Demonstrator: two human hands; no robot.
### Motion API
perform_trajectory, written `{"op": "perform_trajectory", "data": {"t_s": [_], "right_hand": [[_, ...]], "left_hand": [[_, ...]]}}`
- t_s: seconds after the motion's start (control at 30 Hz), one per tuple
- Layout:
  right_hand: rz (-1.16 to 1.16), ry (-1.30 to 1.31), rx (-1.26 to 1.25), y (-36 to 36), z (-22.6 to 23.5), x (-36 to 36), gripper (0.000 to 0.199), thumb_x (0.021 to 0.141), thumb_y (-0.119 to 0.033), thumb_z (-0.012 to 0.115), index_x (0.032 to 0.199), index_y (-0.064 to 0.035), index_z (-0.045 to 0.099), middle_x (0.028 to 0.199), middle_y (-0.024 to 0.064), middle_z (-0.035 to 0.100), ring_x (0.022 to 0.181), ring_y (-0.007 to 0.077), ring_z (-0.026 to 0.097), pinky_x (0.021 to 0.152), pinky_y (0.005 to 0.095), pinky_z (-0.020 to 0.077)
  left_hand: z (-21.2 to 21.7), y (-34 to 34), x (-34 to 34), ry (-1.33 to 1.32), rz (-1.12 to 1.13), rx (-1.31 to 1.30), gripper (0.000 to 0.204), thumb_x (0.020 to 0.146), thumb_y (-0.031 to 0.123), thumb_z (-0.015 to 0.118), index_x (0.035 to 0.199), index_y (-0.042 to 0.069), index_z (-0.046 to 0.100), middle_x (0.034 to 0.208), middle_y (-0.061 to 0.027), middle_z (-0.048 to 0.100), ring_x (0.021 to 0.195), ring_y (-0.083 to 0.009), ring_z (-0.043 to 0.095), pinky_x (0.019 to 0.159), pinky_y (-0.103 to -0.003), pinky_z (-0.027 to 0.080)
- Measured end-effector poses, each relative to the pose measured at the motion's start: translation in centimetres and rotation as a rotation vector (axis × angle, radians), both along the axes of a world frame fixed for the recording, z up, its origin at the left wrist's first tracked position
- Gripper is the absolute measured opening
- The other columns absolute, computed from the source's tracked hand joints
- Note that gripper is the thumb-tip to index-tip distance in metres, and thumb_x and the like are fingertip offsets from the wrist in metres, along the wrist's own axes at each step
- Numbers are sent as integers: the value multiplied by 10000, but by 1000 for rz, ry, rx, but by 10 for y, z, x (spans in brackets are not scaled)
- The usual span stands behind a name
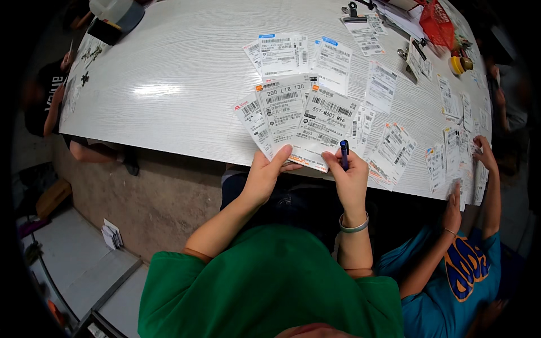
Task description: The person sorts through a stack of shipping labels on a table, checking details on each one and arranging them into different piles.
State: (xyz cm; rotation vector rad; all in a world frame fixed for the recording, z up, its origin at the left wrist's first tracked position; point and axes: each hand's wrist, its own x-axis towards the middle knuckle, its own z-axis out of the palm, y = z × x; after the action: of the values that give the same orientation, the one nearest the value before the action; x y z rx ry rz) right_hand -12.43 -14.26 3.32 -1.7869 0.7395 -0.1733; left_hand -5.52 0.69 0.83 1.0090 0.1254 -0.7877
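Observation:
Close to the table's front edge, my left hand (pixel 267 176) pinches the lower end of a fanned bunch of white shipping labels (pixel 280 112), thumb on top. My right hand (pixel 350 179) grips the lower corner of another shipping label (pixel 326 119), which overlaps that bunch. A dark blue pen (pixel 344 151) is also tucked in my right hand, its end pointing up past the fingers. Beyond my hands, more shipping labels (pixel 282 52) with blue and red marks lie on the white table. Another fanned stack of labels (pixel 393 151) lies to the right of my right hand.
The white wood-grain table (pixel 163 84) curves across the view. At right, a person in a teal shirt (pixel 434 287) handles labels (pixel 452 149). Farther back are a black binder clip (pixel 353 14), a red basket (pixel 437 25) and a yellow tape roll (pixel 457 65). A jug (pixel 118 14) stands back left.

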Motion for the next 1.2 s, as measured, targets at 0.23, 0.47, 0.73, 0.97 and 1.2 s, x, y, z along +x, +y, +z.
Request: {"op": "perform_trajectory", "data": {"t_s": [0.23,0.47,0.73,0.97,1.2], "right_hand": [[-28,-95,92,2,-10,-3,168,793,-120,632,750,39,599,474,-31,403,466,36,321,422,230,252],[7,355,-658,-37,-6,-19,227,788,-215,623,733,-8,546,537,116,487,444,231,399,476,321,364],[-93,-183,-317,-52,16,-35,182,862,-93,491,860,38,617,590,39,541,547,140,518,544,248,391],[-63,-34,-156,-41,-6,-35,150,829,-60,533,858,29,650,664,102,621,578,123,581,547,223,446],[-147,-125,-256,-48,16,-39,190,839,-38,477,812,37,649,626,82,571,579,135,528,570,236,409]], "left_hand": [[-2,2,1,1,0,-1,332,908,148,464,1163,-62,435,1083,-141,554,936,-189,580,771,-305,519],[0,3,8,20,-91,6,351,920,157,423,1195,-60,402,1109,-147,540,960,-212,573,787,-315,513],[-8,-30,-2,257,-108,-196,395,912,130,415,1244,-70,337,1166,-188,509,1061,-249,531,897,-345,454],[-17,-46,-3,320,-192,-121,398,907,134,432,1259,-28,340,1188,-147,499,1122,-225,471,972,-385,358],[-10,-43,-6,245,-175,-93,391,909,149,445,1245,-28,352,1200,-130,478,1090,-215,490,914,-354,425]]}}
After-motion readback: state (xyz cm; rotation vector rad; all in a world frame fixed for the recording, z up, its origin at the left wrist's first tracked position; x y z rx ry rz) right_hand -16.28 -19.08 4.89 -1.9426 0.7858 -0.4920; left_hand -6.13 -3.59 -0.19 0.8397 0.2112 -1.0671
